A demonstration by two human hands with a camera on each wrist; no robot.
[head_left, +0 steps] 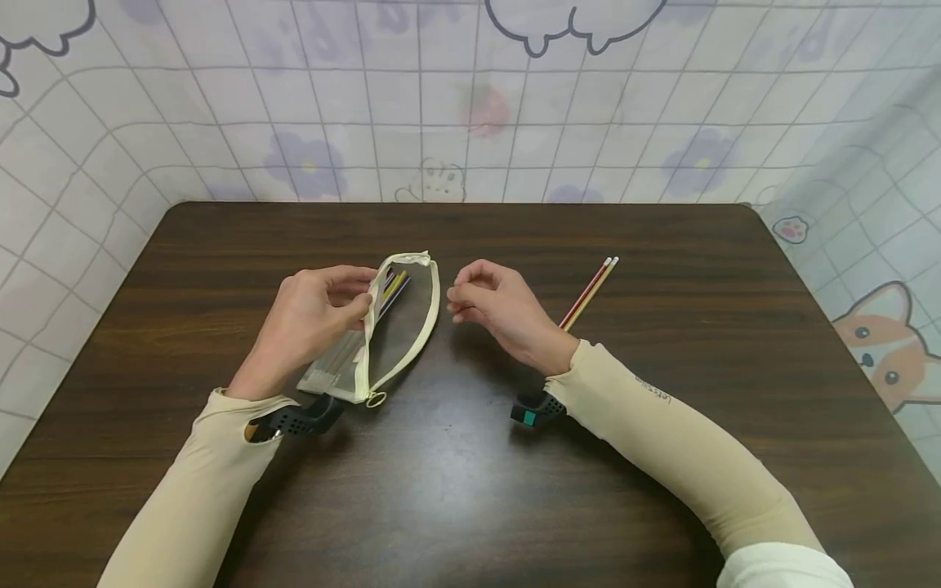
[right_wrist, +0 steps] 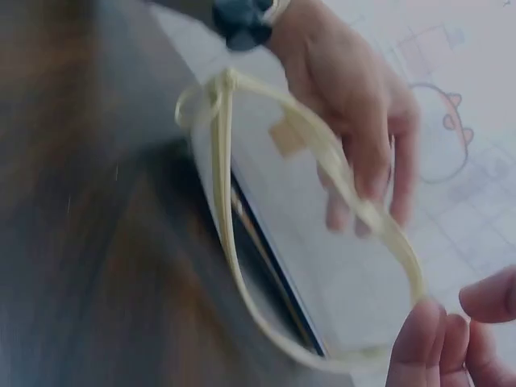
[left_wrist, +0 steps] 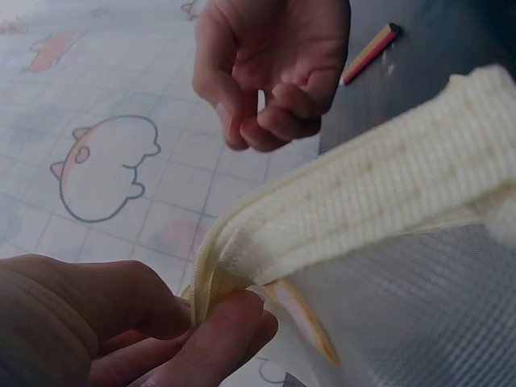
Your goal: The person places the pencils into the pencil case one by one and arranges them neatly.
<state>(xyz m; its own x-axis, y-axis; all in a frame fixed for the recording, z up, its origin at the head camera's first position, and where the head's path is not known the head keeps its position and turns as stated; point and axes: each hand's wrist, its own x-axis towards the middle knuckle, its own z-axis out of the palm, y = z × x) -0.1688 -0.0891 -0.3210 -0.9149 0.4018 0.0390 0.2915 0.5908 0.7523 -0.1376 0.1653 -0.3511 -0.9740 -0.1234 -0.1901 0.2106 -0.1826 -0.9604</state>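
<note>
A see-through mesh zip pouch point(head_left: 331, 371) with cream edging lies tilted on the table, its mouth spread wide. My left hand point(head_left: 305, 318) pinches one side of the zipper edge between thumb and fingers. Several pencils point(head_left: 394, 292) lie inside the pouch. Just right of the mouth, my right hand point(head_left: 500, 310) hovers with loosely curled fingers and nothing visible between them; its thumb and fingertips stand apart in the right wrist view. Two pencils point(head_left: 590, 292), one red and one yellowish, lie on the table beyond the right wrist, partly hidden by it.
The dark wooden table point(head_left: 456, 498) ends at a wall hung with a white grid-patterned cloth point(head_left: 456, 98), which also covers both sides. A ring zipper pull point(head_left: 376, 399) hangs at the pouch's near corner.
</note>
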